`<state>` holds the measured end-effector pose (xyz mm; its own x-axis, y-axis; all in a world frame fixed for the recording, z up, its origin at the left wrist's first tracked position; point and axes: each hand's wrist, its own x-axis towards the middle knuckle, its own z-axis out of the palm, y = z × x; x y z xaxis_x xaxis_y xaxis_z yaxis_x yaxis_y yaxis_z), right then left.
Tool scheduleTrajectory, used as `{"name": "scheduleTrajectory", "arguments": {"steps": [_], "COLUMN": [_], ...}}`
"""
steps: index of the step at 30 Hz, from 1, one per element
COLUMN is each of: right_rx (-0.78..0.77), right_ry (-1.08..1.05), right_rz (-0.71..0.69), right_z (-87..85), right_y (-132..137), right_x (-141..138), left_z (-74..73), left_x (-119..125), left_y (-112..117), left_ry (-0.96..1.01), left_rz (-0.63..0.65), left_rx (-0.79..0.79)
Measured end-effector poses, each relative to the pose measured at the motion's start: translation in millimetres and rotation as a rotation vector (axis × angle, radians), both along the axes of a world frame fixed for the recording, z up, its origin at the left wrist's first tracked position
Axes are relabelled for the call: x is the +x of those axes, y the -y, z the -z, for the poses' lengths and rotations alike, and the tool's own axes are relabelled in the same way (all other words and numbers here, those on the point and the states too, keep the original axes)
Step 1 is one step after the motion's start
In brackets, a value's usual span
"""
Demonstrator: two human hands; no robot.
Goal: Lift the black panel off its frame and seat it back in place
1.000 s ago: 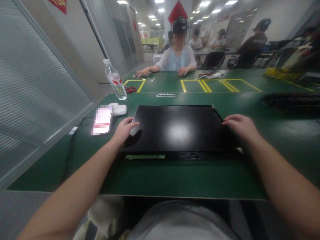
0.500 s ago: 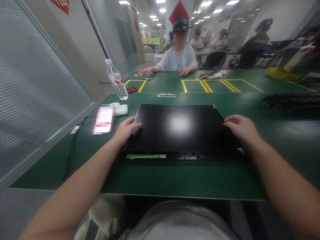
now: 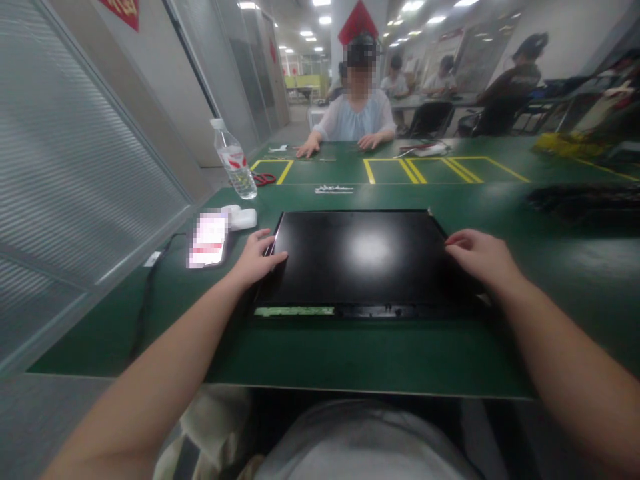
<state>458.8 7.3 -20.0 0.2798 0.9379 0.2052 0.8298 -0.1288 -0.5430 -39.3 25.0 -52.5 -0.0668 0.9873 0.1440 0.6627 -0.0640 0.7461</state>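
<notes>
A black LCD panel [image 3: 330, 263] lies flat on the green table, with a dark frame edge around it. Along its near side runs a strip of green circuit board [image 3: 295, 311]. My left hand [image 3: 255, 259] is at the panel's left edge, fingers apart, the thumb reaching over the screen surface and the other fingers by the rim. At the right edge, my right hand [image 3: 477, 253] has thumb and forefinger closed together on the panel's side. Its other fingers are curled and partly hidden.
Left of the panel are a lit phone [image 3: 209, 240], a white case [image 3: 245, 219], a water bottle [image 3: 234, 160] and red-handled scissors [image 3: 265, 179]. Small white pieces [image 3: 333, 190] lie beyond the panel. A person [image 3: 360, 113] sits opposite, both hands on the table. Dark items [image 3: 580, 203] lie right.
My left fingers have spread from a closer grip, and the frame's left rim shows more. The screen's left edge sits slightly further right. The person opposite has moved one hand toward the middle.
</notes>
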Motion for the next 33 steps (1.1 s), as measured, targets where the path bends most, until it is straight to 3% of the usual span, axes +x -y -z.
{"name": "scheduleTrajectory", "arguments": {"steps": [21, 33], "right_rx": [0.0, -0.069], "right_ry": [0.02, 0.013], "right_rz": [-0.005, 0.04], "right_z": [-0.2, -8.3], "right_y": [-1, 1], "right_x": [3, -3], "left_z": [-0.7, 0.7], "left_x": [2, -1], "left_y": [1, 0], "left_ry": [-0.033, -0.177], "left_rz": [0.015, 0.028], "left_rx": [0.019, -0.002]}}
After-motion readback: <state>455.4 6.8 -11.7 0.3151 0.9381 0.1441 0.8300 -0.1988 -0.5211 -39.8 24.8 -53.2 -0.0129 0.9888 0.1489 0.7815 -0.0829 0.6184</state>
